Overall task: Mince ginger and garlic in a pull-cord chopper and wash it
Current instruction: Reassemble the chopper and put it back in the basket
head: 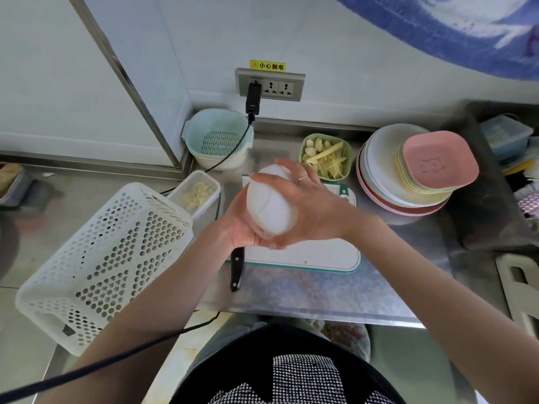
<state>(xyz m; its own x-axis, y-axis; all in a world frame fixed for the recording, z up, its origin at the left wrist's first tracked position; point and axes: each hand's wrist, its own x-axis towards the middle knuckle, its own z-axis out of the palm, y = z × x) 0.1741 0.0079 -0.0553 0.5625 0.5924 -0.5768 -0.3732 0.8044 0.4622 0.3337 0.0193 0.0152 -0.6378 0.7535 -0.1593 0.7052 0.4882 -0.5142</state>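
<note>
A white rounded pull-cord chopper (269, 204) is held in the air above the white cutting board (303, 255). My left hand (243, 228) cups it from below and the left. My right hand (313, 205) wraps over its top and right side, a ring on one finger. Behind the chopper, a green dish (348, 157) holds peeled garlic cloves (313, 147) and ginger strips (331, 164). A clear rectangular tub (215, 186) to the left holds minced bits (198, 195). The chopper's bowl and its contents are hidden by my hands.
A black-handled knife (236, 269) lies at the board's left edge. A white perforated basket (99, 258) lies tipped at the left. A pale blue colander bowl (217, 138) stands by the wall socket (269, 86). Stacked plates (408, 170) fill the right. A black cable (116, 357) crosses the front.
</note>
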